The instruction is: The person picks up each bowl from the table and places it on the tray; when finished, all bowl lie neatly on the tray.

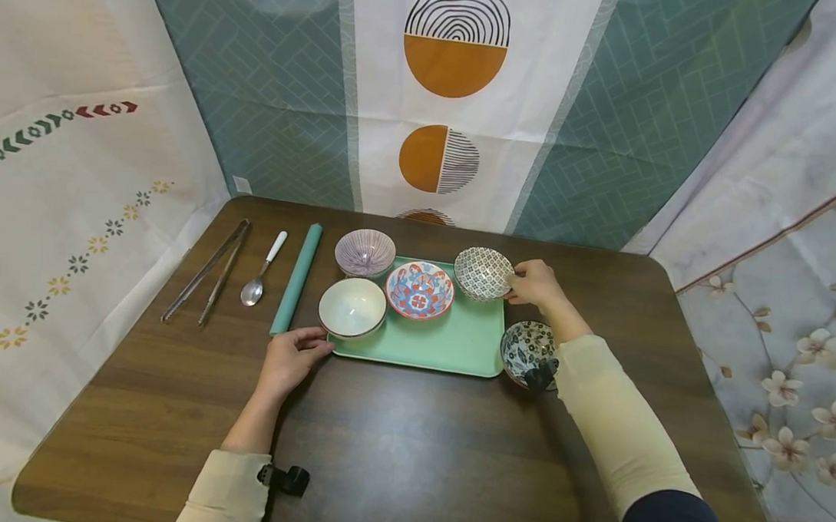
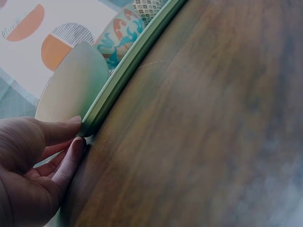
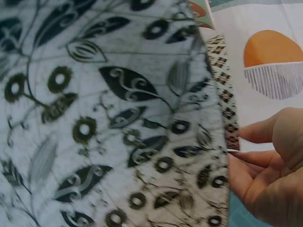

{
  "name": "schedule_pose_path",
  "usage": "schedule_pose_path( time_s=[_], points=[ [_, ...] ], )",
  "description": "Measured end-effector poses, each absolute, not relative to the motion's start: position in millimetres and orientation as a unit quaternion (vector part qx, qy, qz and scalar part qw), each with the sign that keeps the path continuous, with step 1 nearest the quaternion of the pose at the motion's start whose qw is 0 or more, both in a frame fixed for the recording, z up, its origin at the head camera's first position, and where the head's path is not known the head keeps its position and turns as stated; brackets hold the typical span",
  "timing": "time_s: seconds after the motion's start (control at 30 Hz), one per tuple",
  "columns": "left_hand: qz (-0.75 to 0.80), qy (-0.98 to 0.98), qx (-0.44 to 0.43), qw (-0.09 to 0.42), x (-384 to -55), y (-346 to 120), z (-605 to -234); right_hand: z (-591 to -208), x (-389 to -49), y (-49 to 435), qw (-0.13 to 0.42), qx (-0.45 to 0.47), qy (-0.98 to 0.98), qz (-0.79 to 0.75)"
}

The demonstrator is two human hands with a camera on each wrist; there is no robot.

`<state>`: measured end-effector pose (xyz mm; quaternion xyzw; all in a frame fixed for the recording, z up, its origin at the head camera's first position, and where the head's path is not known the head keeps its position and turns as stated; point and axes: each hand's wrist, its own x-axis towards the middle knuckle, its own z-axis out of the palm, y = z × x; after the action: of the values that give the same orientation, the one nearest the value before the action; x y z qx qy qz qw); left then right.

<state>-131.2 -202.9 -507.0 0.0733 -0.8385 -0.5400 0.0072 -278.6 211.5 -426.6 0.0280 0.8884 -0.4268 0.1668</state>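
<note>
My left hand [image 1: 288, 362] pinches the front left corner of the green tray [image 1: 443, 345] between thumb and fingers, plain in the left wrist view on the tray edge [image 2: 127, 68]. With thumb and fingers, my right hand [image 1: 538, 287] grips the rim of a brown lattice-patterned bowl [image 1: 483, 273] over the tray's back right corner. A cream bowl [image 1: 352, 309] stands at the tray's left end, beside a red-and-blue floral bowl [image 1: 420, 290]. Behind the cream one is a purple-striped bowl [image 1: 365, 248]. Under my right forearm, a dark leaf-patterned bowl [image 1: 523, 345] fills much of the right wrist view.
Left of the tray lie a rolled green mat [image 1: 297, 280], a white-handled spoon [image 1: 254, 287] and metal tongs [image 1: 210, 273]. The brown table [image 1: 418, 453] extends in front of the tray. Patterned cloth [image 1: 279, 87] hangs behind and at both sides.
</note>
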Motion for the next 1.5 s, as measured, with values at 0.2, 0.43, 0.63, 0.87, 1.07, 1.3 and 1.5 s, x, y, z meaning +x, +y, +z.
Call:
schedule_pose_path(
  time_s=[0.2, 0.43, 0.63, 0.87, 1.07, 1.3, 1.5],
  points=[
    [-0.537, -0.840, 0.077, 0.006, -131.4, -202.0, -505.7, -411.1, -272.7, 222.8, 0.129, 0.002, 0.909, -0.395],
    [-0.535, -0.841, 0.081, 0.001, -130.9, -201.1, -503.8, -399.7, -258.0, 241.3, 0.125, -0.034, 0.919, -0.372],
    [-0.540, -0.838, 0.079, 0.001, -131.1, -201.8, -504.1, -396.7, -241.6, 256.9, 0.119, -0.040, 0.931, -0.343],
    [-0.540, -0.838, 0.077, 0.001, -130.5, -201.0, -502.1, -409.8, -221.2, 276.8, 0.109, -0.055, 0.934, -0.336],
    [-0.538, -0.839, 0.081, -0.003, -129.8, -200.6, -501.7, -430.0, -203.5, 292.5, 0.098, -0.042, 0.932, -0.346],
    [-0.536, -0.840, 0.083, -0.003, -130.3, -201.0, -501.7, -452.4, -184.7, 301.8, 0.071, -0.037, 0.938, -0.337],
    [-0.536, -0.840, 0.084, -0.003, -130.5, -200.5, -502.2, -464.7, -169.9, 304.3, 0.038, -0.040, 0.940, -0.336]
  ],
)
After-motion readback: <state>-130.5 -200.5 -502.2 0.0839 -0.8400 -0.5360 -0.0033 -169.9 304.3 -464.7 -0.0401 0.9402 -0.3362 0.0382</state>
